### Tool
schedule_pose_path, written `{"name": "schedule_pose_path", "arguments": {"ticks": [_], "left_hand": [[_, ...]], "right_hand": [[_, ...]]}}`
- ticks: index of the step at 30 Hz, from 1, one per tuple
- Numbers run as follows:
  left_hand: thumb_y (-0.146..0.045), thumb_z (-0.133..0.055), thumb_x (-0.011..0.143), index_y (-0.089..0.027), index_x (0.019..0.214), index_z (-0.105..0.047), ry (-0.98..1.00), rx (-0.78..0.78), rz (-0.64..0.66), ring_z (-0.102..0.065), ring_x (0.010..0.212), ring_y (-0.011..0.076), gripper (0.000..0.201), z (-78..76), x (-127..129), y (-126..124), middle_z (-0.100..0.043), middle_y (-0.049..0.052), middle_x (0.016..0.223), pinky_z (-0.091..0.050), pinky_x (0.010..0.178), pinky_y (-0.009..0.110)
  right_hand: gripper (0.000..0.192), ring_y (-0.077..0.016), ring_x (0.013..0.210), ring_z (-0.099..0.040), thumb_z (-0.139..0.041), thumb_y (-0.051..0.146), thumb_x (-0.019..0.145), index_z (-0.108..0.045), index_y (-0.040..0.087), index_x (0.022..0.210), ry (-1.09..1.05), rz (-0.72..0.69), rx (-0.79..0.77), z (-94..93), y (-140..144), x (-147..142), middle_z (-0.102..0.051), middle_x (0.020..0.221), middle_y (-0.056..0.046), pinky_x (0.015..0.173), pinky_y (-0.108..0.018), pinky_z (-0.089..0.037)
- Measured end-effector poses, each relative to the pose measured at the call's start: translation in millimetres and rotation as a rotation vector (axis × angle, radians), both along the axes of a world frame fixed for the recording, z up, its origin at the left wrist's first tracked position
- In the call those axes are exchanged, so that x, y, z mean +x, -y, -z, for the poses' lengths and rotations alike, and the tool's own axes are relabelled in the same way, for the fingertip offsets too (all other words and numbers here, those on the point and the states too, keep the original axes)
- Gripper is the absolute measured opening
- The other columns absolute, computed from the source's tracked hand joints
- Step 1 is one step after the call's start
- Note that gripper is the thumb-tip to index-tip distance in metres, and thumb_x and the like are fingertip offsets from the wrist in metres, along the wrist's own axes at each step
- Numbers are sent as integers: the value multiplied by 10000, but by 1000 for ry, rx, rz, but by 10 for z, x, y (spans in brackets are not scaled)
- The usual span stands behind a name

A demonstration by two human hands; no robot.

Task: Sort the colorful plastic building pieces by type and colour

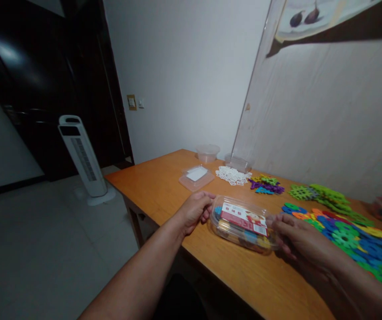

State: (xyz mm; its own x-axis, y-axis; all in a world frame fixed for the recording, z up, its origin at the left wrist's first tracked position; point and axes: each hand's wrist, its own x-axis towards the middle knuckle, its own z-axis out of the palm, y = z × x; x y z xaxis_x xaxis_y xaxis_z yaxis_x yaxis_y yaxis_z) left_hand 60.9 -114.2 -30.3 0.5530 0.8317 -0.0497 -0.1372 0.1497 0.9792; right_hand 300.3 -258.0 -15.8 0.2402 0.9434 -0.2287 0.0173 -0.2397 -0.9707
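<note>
Nearest the camera, two bare forearms reach in from the bottom edge toward a clear plastic box [240, 224] that lies on its side close to the near edge of the wooden tabletop [164, 191]. The box is filled with coloured pieces and carries a red and white label on its upper face. The left hand [196, 210] cups the left end of the box, fingers curled round it with the tips touching the plastic. The right hand [299, 238] closes on the right end, fingers bent and pressed against it, so the box is held between both hands while it rests on the wood. Just right of that hand, a broad spread of blue, green, orange and yellow snowflake pieces [360, 240] covers the right part of the tabletop. Farther in, a row of green pieces [324, 195] lies toward the far edge, with a small purple and green heap [266, 184] to its left and a patch of white pieces [232, 175] beside that. A flat clear lid [196, 177] with a white sheet on it sits left of the white patch. Near the far corner stand a round clear tub [207, 153] and another clear container [237, 162]. Off the table, on the pale floor at left, stands a white tower fan [82, 158] before a dark door.
</note>
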Motion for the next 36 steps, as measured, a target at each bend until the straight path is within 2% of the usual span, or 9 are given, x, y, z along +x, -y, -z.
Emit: {"name": "schedule_pose_path", "arguments": {"ticks": [7,14,20,26,31,36], "left_hand": [[-401,-654,805,-139,1103,-604,-31,28,37,-357,418,37,399,-4,-2,19,-500,-63,607,-219,386,164],[-290,-654,762,-138,1033,-608,-46,19,31,-350,419,35,315,-30,16,39,-506,-62,590,-216,392,162],[-271,-645,737,-151,1001,-595,-67,7,31,-340,391,29,294,-40,10,45,-501,-72,574,-211,390,162],[-258,-639,726,-148,1008,-590,-52,-7,14,-347,393,30,306,-37,16,53,-519,-65,589,-201,392,169],[-250,-629,736,-148,1031,-580,-45,-1,-13,-351,395,36,316,-48,23,84,-522,-67,585,-200,394,174],[-224,-612,735,-150,1089,-567,-49,-10,-23,-357,406,42,364,-41,25,93,-516,-72,588,-200,400,179]], "right_hand": [[321,-73,369,-337,-687,432,804,-514,211,649,-10,1,14,59,-16,11,-448,420,46,367,-198,-236],[234,-64,376,-284,-700,352,777,-533,210,693,-70,50,9,26,-7,-54,-417,419,63,383,-199,-205],[179,-72,411,-288,-706,294,736,-554,204,708,-78,53,35,-8,-5,-109,-423,455,65,403,-206,-233],[255,-92,399,-324,-699,388,765,-523,228,673,-52,93,36,44,-19,-82,-398,442,67,416,-226,-319],[297,-83,403,-337,-703,430,784,-517,223,680,-36,88,13,73,-9,-43,-462,493,53,406,-221,-292],[242,-77,399,-287,-676,419,823,-578,206,766,-68,81,25,115,-26,-5,-416,443,67,404,-208,-236]]}}
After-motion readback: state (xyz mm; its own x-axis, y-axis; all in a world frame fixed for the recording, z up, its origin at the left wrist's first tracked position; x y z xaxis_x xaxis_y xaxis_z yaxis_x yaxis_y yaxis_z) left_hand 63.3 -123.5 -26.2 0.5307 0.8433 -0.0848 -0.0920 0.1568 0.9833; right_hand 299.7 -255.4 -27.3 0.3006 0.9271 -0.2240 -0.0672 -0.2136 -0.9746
